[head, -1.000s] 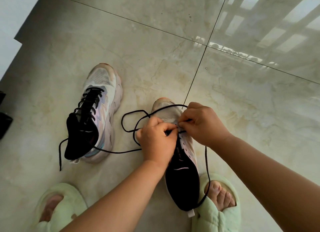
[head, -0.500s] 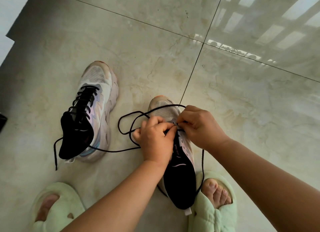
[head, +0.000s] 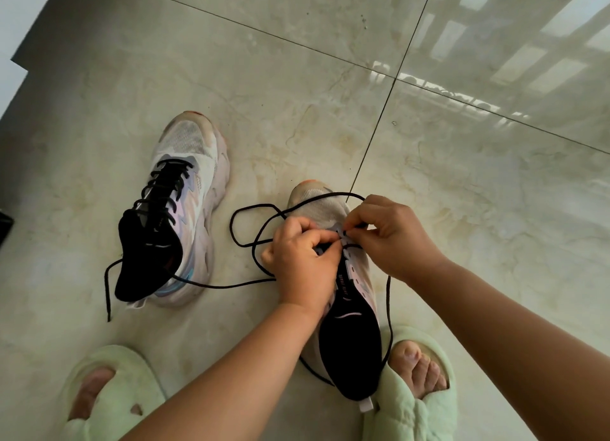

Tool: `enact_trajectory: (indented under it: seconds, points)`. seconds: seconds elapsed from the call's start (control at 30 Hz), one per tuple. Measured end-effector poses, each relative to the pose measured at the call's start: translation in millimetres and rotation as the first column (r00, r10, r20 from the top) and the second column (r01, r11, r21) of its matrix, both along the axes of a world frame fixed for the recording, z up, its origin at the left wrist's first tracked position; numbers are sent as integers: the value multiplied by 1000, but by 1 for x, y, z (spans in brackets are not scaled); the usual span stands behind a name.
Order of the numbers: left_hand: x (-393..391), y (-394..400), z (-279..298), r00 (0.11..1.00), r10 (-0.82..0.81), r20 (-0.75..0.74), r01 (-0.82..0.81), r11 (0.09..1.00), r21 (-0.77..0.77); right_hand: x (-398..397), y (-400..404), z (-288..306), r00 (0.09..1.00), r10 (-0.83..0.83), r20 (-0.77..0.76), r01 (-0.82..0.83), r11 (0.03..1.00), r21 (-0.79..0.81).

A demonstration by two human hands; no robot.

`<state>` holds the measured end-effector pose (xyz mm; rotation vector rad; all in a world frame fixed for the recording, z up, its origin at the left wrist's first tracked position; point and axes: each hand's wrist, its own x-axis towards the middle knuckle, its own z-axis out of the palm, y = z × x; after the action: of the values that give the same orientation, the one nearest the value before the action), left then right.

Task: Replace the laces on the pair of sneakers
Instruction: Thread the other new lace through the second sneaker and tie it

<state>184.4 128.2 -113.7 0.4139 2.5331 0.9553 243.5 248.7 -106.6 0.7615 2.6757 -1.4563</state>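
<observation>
The step in hand looks like threading the black lace point(head: 264, 214) through the lowest eyelets of the unlaced sneaker point(head: 350, 302), which stands on the floor beneath both grips; the right hand point(head: 392, 239) pinches the lace tip and the left hand point(head: 303, 259) clamps the eyelet strip, so feed the tip straight, pull both ends even, and keep the slack loop beyond the left hand untangled. The eyelet itself is hidden under the fingers; the laced sneaker point(head: 178, 209) stands well left of the left hand, its trailing end running behind it.
</observation>
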Motion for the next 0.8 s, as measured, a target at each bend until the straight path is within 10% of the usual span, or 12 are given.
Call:
enact_trajectory:
  seconds: [0.8]
  points:
    - [2, -2, 1, 954, -236, -183, 201, 961, -191, 17, -5, -9, 994, -88, 66, 99, 978, -182]
